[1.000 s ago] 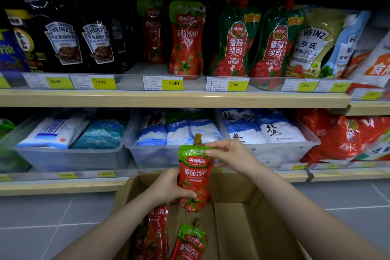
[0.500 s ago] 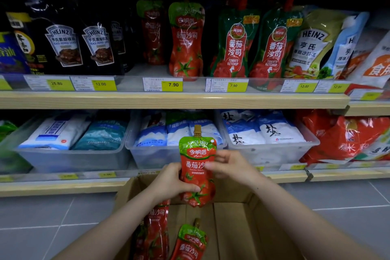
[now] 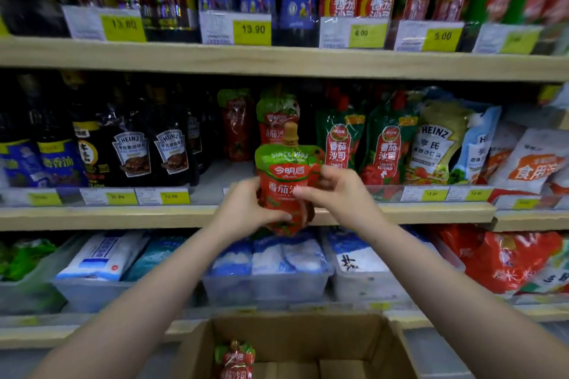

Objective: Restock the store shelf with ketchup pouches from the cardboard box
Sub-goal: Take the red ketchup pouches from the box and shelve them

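Observation:
A red and green ketchup pouch [image 3: 284,177] with a tan cap is held upright in front of the middle shelf [image 3: 123,217]. My left hand [image 3: 246,209] grips its lower left side, and my right hand [image 3: 338,194] pinches its right edge. Directly behind it on the shelf stand two matching ketchup pouches [image 3: 277,115], one further back to the left. The open cardboard box [image 3: 391,344] sits on the floor below, with another ketchup pouch [image 3: 235,358] visible inside at the left.
Dark Heinz sauce bottles [image 3: 132,151] stand left of the pouches, green tomato ketchup pouches [image 3: 338,138] and a Heinz dressing bag [image 3: 437,141] to the right. Clear bins of salt bags [image 3: 271,258] fill the lower shelf. Bottles line the top shelf [image 3: 277,61].
Both hands have lifted the pouch from just above the box up to the middle shelf's level. The view has tilted upward, bringing the top shelf into sight.

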Tool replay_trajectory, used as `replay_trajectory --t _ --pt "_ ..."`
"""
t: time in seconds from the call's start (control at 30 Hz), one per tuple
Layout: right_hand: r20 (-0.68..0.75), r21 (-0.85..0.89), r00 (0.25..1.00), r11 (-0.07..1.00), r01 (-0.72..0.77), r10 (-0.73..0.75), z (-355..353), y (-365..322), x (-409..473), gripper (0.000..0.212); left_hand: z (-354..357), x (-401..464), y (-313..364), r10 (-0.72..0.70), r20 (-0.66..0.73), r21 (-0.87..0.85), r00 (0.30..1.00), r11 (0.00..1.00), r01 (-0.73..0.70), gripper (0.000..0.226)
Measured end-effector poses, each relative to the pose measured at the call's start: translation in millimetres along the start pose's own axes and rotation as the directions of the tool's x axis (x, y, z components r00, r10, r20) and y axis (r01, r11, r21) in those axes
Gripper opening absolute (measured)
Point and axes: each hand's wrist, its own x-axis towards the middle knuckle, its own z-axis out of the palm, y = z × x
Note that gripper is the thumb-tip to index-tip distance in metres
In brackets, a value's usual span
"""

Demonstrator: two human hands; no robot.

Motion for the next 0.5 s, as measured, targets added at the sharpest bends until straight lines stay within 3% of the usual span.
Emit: replay_trajectory --t 0.1,0.2,0.5 --pt "-0.028 -0.051 0.995 0.995 0.091 -0.093 -3.1 -24.0 31.1 0.028 -26.7 27.1 21.8 0.096 -0.108 0.067 0.989 0.994 -0.089 0.040" --pt "-0.056 -0.068 0.990 0.990 0.124 -0.128 -3.0 -27.3 55.2 0.031 -35.2 48.3 24.0 0.104 -0.153 0.059 0.983 0.994 -0.096 0.038" --pt "-0.120 -0.178 0.992 0.983 -0.055 0.034 7.9 20.1 81.1 0.028 -10.5 69.9 -20.3 -0.066 -0.105 0.045 0.992 0.996 0.071 0.029"
